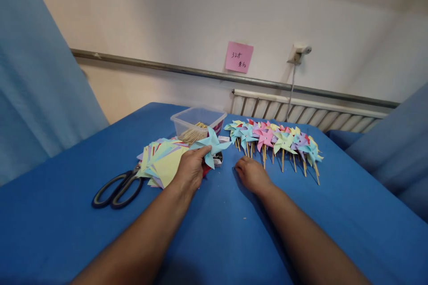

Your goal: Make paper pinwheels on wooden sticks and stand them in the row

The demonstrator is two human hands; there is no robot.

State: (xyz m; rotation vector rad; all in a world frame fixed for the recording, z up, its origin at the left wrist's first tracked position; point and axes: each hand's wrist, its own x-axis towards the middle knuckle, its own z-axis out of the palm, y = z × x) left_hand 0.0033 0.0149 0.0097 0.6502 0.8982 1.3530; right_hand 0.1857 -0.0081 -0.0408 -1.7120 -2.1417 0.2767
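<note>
My left hand (191,167) pinches a light blue paper pinwheel (214,146) at its centre, raised in front of the clear plastic box. No stick shows on this pinwheel. My right hand (251,173) is low over the blue tabletop, fingers closed together. A tiny dark speck shows at its fingertips, too small to name. Beneath the left hand, a small box with dark contents (217,159) is partly hidden. Beside that hand lies a fanned stack of coloured paper squares (167,160), mostly pale yellow on top.
Scissors (121,188) with dark handles lie left of the paper. The clear box (187,118) holds thin wooden sticks (194,133). Finished pinwheels on sticks (265,138) are grouped at the right back. Behind the blue-covered table (214,240) are a radiator (261,106) and a wall pipe (187,70).
</note>
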